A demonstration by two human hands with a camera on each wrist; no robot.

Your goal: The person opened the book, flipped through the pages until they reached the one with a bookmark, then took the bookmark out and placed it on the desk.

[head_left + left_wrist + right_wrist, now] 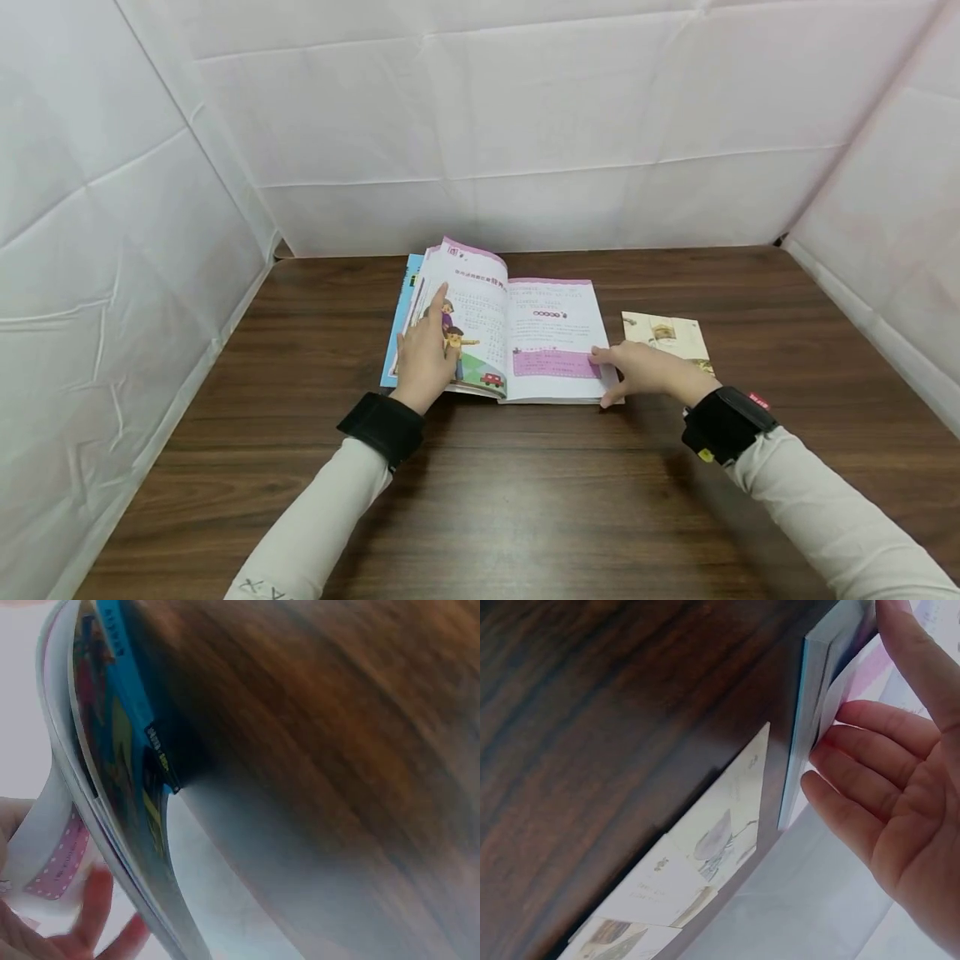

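Left hand (424, 354) flat, right hand (643, 371) pinching.

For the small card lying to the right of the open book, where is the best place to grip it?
Probably by the card's far right edge, from the right. It lies flat on the table; its left edge sits close beside the book and the right hand covers its near corner, so the right edge is freest to lift.
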